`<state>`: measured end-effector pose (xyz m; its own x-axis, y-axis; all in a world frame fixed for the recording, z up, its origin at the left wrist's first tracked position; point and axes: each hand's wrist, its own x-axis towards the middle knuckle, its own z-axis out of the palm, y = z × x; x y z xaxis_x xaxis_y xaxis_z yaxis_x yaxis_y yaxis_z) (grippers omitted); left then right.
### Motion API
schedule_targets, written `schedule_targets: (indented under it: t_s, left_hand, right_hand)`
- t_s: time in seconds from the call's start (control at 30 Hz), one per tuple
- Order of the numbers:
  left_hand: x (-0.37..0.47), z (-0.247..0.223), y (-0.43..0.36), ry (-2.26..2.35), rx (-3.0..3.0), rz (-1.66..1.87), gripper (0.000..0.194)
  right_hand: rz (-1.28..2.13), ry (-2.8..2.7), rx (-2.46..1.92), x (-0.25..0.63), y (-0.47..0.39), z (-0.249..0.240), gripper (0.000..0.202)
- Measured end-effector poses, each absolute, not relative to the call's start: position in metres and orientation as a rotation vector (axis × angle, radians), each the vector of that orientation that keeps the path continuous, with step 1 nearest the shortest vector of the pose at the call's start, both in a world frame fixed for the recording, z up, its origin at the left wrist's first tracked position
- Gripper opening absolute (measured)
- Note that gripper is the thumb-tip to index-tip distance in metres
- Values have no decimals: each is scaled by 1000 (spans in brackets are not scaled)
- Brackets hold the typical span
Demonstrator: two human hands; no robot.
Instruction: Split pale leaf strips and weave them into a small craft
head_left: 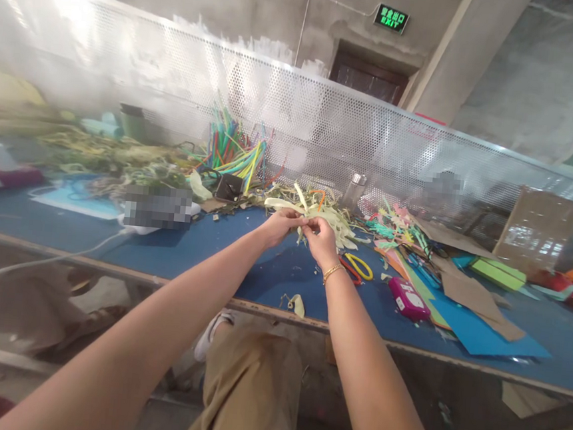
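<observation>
A: Count?
B: Two hands, mine. One gold bracelet [332,272], one magenta box [408,299], one yellow loop handle [370,274].
A: Pose?
B: Arms stretched forward; left hand [284,227] and right hand [321,239] meet, fingertips pinching one pale strip [299,195] above the blue tabletop [271,277]. Contact point hidden.

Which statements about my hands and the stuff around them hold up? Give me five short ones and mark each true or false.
1. My left hand and right hand are close together. True.
2. The gold bracelet is on my left wrist. False: it is on the right wrist.
3. Pale strips lie on the table beyond my hands. True.
4. The lit exit sign glows red. False: it glows green.
5. The bunch of colourful stems is right of my hands. False: it is to their left, near the perforated panel.
</observation>
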<state>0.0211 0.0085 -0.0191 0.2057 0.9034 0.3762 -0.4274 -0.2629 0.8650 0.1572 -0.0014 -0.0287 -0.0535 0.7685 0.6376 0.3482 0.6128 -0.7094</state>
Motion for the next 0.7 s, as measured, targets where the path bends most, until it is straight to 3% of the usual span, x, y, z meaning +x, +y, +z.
schedule_targets:
  t_s: [0.2, 0.3, 0.43, 0.7]
  left_hand:
    - [20, -16, 4, 550, 1247, 1313, 25]
    - [19, -15, 3, 524, 1305, 1333, 26]
    - [20, -14, 3, 542, 1281, 1457, 30]
    - [21, -18, 5, 495, 1308, 1461, 33]
  right_hand:
    - [497, -1618, -1012, 156, 0, -30, 14]
    - [290, -1762, -1124, 156, -5, -27, 10]
    - [40, -1960, -1273, 155, -15, -20, 22]
    - [-47, -2055, -1394, 153, -21, -16, 36]
